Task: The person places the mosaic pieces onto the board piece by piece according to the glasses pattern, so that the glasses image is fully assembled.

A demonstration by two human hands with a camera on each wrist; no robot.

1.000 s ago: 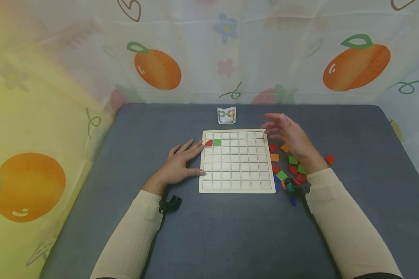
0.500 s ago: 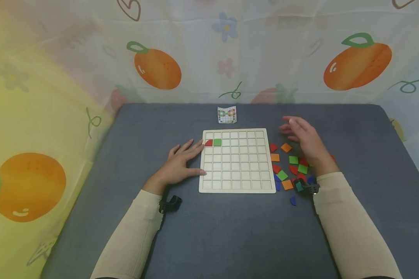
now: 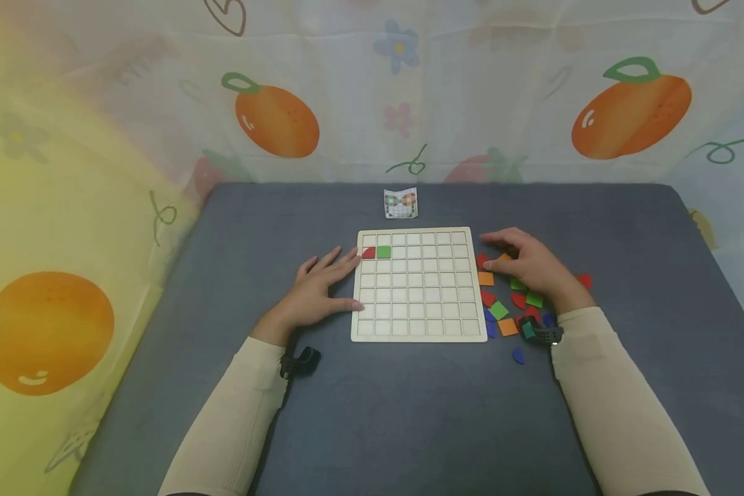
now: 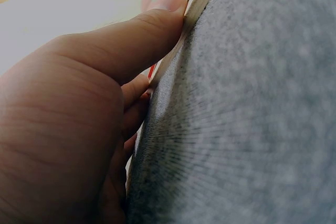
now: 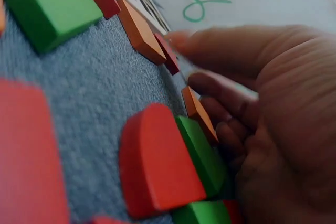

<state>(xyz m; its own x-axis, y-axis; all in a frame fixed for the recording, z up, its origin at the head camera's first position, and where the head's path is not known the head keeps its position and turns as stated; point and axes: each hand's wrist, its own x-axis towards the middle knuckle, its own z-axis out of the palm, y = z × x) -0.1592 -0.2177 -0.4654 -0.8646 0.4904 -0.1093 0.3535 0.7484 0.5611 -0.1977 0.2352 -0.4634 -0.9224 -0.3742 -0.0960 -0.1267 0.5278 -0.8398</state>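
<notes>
The left hand [image 3: 313, 297] is spread and grips nothing, fingertips and thumb against the left edge of the board [image 3: 419, 310]; the right hand [image 3: 536, 265] is partly open, thumb and forefinger parted, thumb tip at a red tile [image 3: 481, 259] just beside the board's right edge; whether it touches the tile cannot be told. Caution: tiles lie crowded here, so a low thumb could displace the orange tile [image 3: 486, 279]; slack left-hand pressure could let the board slide, and a jolt could unseat the red curved piece [image 3: 368, 253] and green square [image 3: 384, 252] in its cells. The board is pale, wood-like and gridded; loose tiles are thick squares and rounded shapes, including one round-ended red block [image 5: 163, 166]; the grey tablecloth [image 3: 421, 413] is fuzzy; beyond the board lies a small printed card [image 3: 400, 204].
</notes>
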